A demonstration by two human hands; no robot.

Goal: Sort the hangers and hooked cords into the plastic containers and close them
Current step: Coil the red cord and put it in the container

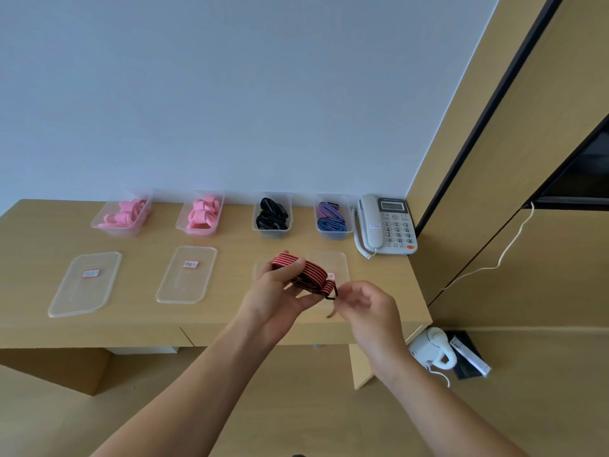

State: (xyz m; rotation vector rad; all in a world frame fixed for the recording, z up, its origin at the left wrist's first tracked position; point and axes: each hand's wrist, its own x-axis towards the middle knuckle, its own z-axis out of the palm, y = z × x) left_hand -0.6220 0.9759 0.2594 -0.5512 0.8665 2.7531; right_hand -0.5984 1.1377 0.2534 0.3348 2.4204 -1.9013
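My left hand [280, 288] grips a folded red-and-black striped cord [304, 273] above the desk's front right. My right hand [365, 305] pinches the cord's black hook [332, 293] at its right end. Along the wall stand four open clear containers: two with pink hangers [123, 214] [201, 213], one with black cords [272, 215], one with blue and purple cords [331, 217]. Clear lids lie in front: two with red labels at left [85, 283] [188, 273], and two partly hidden behind my hands [329, 262].
A grey desk phone [387, 224] sits at the desk's back right corner by the wooden wall panel. The desk's right edge drops off near my right hand. On the floor below lie a white kettle [431, 349] and a dark flat item [468, 354].
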